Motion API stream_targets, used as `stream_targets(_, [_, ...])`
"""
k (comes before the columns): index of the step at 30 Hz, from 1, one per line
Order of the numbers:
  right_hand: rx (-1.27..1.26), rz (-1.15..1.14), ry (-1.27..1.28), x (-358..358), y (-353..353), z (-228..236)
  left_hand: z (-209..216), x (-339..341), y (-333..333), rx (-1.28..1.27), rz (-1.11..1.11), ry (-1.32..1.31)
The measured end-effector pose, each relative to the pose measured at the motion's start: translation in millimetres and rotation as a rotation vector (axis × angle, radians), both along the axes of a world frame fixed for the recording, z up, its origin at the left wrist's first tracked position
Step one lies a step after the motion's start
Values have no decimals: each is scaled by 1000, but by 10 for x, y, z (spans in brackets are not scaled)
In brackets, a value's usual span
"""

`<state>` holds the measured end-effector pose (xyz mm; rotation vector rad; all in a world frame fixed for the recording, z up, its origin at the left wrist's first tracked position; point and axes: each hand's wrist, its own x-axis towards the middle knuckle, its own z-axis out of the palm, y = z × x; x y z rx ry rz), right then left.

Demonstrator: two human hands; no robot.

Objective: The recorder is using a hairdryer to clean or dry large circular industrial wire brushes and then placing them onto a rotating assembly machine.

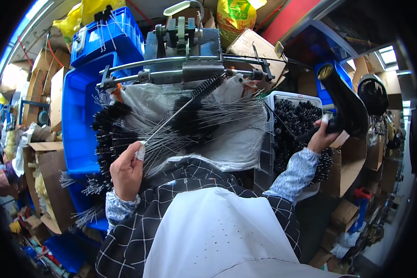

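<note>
My left hand [126,170] is closed, pinching the thin wire stem of a twisted-wire brush [209,85]. The brush slants up and to the right, its black bristled end by the metal rod of the bench machine [201,72]. White tape wraps a fingertip of this hand. Over at the right, my right hand [323,135] is closed on the handle of a black hair dryer [345,99]. Its nozzle points up and to the left. Between my hands, a heap of black brushes with bare wire stems [190,116] lies on a whitish sheet [238,141].
A blue bin [81,125] stands at the left, with bundled black brushes [113,134] beside it. At the right, a grey crate [269,153] holds many short black brushes [294,116]. Cardboard boxes [345,162] stand beyond it. A blue crate [109,39] sits at the back left.
</note>
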<state>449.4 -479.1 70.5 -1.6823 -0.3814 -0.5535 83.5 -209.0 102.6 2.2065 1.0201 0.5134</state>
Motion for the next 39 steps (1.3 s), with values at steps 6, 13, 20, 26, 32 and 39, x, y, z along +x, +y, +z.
stream_targets(6, [-20,131,58,-569,55,-139,49,-110,-22,45,51,13])
stream_targets(13, [-98,239,-93,-546,217,-143,7,-157,-2,94,88,-16])
stream_targets(20, [-136,256,-88,-551,277,-108,-29,-151,1,57,103,-80])
stream_targets(26, [-246,171,-132,-545,178,-207,-41,-149,29,131,116,-65])
stream_targets(32, [-300,189,-134,-574,147,-216,0,-95,13,212,129,-17])
stream_targets(39, [-194,209,-125,-554,187,-243,28,-54,5,274,102,-31])
